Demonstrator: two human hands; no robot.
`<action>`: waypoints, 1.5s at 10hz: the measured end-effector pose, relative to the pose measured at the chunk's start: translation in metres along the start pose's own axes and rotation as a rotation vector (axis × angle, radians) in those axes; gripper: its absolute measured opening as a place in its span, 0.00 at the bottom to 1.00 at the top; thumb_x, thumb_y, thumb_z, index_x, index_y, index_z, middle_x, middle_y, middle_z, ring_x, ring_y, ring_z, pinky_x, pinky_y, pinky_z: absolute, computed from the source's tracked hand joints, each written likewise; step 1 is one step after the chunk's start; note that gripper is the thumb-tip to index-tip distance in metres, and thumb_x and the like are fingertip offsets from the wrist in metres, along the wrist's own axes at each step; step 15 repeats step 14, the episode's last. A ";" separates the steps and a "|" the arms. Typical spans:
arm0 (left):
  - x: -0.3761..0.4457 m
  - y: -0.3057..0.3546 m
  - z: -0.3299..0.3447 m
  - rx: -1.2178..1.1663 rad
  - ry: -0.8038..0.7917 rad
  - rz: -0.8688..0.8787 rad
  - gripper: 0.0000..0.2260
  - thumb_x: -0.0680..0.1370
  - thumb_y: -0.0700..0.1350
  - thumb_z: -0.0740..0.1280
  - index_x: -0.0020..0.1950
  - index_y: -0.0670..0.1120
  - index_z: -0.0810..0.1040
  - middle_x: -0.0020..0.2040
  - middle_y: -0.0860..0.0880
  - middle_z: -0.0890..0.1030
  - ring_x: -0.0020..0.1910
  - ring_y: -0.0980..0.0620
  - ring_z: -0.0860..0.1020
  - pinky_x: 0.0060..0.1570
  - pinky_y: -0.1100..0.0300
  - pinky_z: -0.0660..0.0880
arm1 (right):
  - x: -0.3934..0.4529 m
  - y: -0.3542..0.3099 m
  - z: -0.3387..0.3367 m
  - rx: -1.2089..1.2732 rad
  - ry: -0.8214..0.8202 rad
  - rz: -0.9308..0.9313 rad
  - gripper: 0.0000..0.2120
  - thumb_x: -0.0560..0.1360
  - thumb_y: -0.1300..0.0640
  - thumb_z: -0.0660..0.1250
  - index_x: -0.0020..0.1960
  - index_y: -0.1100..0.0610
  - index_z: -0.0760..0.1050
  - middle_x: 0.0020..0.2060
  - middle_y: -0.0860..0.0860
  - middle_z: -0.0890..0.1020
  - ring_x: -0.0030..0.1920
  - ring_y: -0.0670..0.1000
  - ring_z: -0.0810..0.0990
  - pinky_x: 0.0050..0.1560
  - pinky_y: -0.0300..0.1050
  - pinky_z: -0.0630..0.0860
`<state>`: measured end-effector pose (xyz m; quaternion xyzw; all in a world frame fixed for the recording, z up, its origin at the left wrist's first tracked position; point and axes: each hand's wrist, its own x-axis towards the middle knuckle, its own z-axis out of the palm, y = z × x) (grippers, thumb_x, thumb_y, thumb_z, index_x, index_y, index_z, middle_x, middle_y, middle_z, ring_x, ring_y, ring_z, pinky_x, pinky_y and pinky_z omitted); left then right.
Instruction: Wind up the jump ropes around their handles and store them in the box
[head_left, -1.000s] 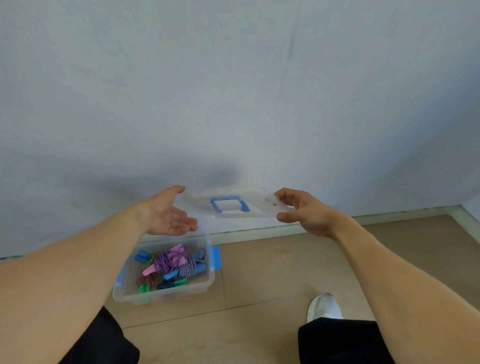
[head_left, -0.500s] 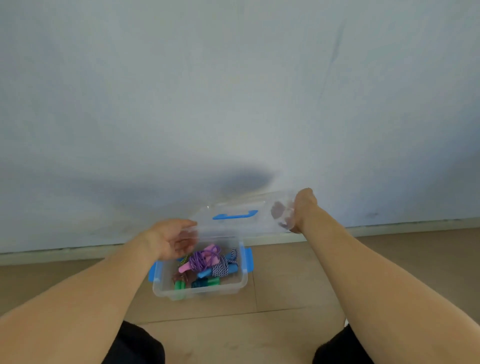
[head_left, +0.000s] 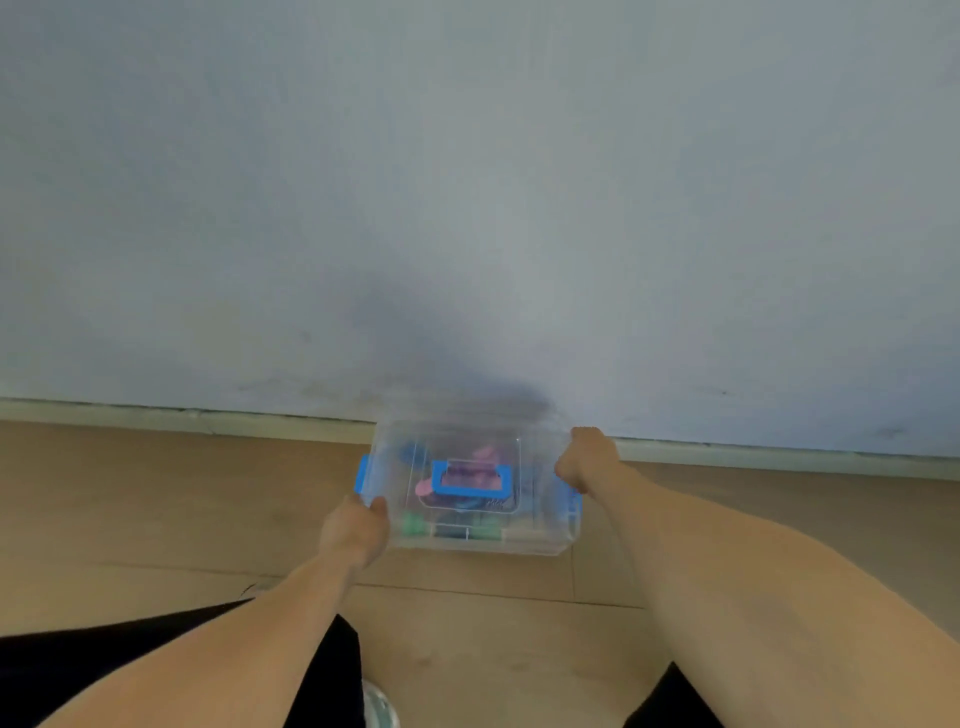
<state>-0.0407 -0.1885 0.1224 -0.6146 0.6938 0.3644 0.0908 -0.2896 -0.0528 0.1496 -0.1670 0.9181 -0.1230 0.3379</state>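
Wall: pale grey-blue, fills the upper half of the view; a soft shadow falls on it just above the box.
Floor: light wood boards, meeting the wall at a pale skirting strip.
Legs: dark clothing at the bottom edge, left and right, with a white shoe between them.
Box: clear plastic, on the floor close to the wall, blue clips on its left and right ends; blurred.
Lid: clear, lying on top of the box, with a blue handle flat in its middle.
Ropes: inside the box, seen through the lid as pink, purple, blue and green bundles; details are too blurred to tell.
Left hand: at the near left corner of the lid, fingers curled over its edge, gripping it.
Right hand: at the far right edge of the lid, knuckles up, fingers bent down over the rim; whether they clasp or only press cannot be told.
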 end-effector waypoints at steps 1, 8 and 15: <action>0.013 -0.007 0.013 -0.007 0.048 0.020 0.15 0.82 0.47 0.59 0.59 0.36 0.75 0.49 0.40 0.80 0.44 0.43 0.76 0.39 0.58 0.67 | 0.021 0.004 0.019 -0.152 0.109 -0.027 0.10 0.76 0.64 0.62 0.56 0.63 0.76 0.59 0.60 0.79 0.60 0.59 0.78 0.51 0.44 0.74; 0.037 -0.018 0.013 -0.727 -0.041 -0.284 0.24 0.72 0.43 0.76 0.66 0.38 0.75 0.53 0.43 0.81 0.47 0.44 0.80 0.54 0.50 0.78 | 0.025 0.015 0.027 0.171 -0.278 0.264 0.25 0.75 0.50 0.70 0.67 0.62 0.70 0.64 0.60 0.76 0.59 0.59 0.77 0.51 0.52 0.78; -0.006 0.052 -0.005 -0.122 -0.022 0.218 0.22 0.77 0.43 0.65 0.71 0.42 0.71 0.64 0.41 0.77 0.61 0.41 0.76 0.56 0.57 0.72 | -0.021 -0.037 -0.004 -0.006 -0.018 -0.009 0.13 0.75 0.62 0.64 0.35 0.59 0.64 0.36 0.53 0.75 0.34 0.50 0.75 0.30 0.39 0.70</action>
